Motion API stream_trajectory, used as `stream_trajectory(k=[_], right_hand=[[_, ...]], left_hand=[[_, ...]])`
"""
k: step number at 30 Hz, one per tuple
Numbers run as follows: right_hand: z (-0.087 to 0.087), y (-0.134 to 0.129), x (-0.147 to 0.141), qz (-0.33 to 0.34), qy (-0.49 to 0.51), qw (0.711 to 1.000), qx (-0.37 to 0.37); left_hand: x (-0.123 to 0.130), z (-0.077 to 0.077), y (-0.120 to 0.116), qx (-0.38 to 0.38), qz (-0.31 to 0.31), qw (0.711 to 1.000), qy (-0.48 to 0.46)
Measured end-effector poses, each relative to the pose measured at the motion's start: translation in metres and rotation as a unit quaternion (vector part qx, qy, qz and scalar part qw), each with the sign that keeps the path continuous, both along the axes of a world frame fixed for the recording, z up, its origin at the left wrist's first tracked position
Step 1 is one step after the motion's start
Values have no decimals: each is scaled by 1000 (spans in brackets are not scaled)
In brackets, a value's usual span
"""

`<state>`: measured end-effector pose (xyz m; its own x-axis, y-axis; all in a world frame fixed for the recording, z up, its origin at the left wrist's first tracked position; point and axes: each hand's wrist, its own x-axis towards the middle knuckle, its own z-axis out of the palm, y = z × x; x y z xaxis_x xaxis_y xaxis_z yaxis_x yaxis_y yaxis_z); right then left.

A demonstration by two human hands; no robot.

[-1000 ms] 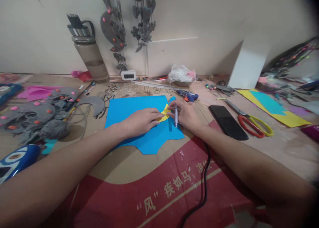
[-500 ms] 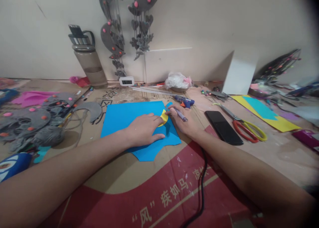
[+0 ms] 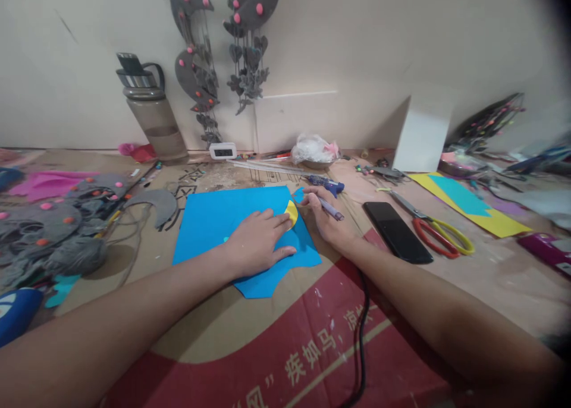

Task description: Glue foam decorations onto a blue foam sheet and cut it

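Observation:
My left hand (image 3: 260, 241) lies flat on a blue sheet (image 3: 209, 209) of felt or foam, fingers stretched out. Its fingertips press on a small yellow curved piece (image 3: 292, 214) near the sheet's right edge. Just right of that piece, my right hand (image 3: 328, 220) is closed around a purplish pen (image 3: 331, 208), which slants back over the hand; its tip is hard to make out. Beyond the right fingertips lies a small blue scrap (image 3: 298, 194). Cut-out curves mark the sheet's near edge.
A black phone (image 3: 396, 232) and red-and-yellow-handled scissors (image 3: 435, 229) lie to the right. Behind the sheet are a glue gun (image 3: 325, 184) and a small clock (image 3: 222, 151). Grey felt pieces (image 3: 57, 217) and a bottle (image 3: 154, 119) stand left. A black cable (image 3: 362, 336) crosses the cardboard (image 3: 214, 336).
My right hand has drawn slightly right, off the yellow piece, so more of that piece shows. My left hand stays pressed on it. The view has shifted a little.

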<state>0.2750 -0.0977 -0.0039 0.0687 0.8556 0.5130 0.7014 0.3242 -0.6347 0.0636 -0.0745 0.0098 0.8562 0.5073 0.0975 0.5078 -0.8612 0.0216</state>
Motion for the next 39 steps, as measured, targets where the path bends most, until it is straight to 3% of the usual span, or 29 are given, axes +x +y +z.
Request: stream_trajectory(k=[10,18,22,28,39], right_hand=[[4,-5,-3,28,-12,999,-34],[25,-21,-1,36,-132,985,-104],[13,-25,-4,16,-104,982,-154],[2,-20,-9,-32,-70,983,-166],[-7,-13,-7,-4,56,987,-152]], left_hand=[[-1,-8,-3,7,16,1000,-16],[-1,-6,-3,14,8,1000,-13],[0,-8,-3,9,9,1000,-17],[-1,-12,-2,-2,13,999,-33],[-4,-11,-3,1,13,999,-34]])
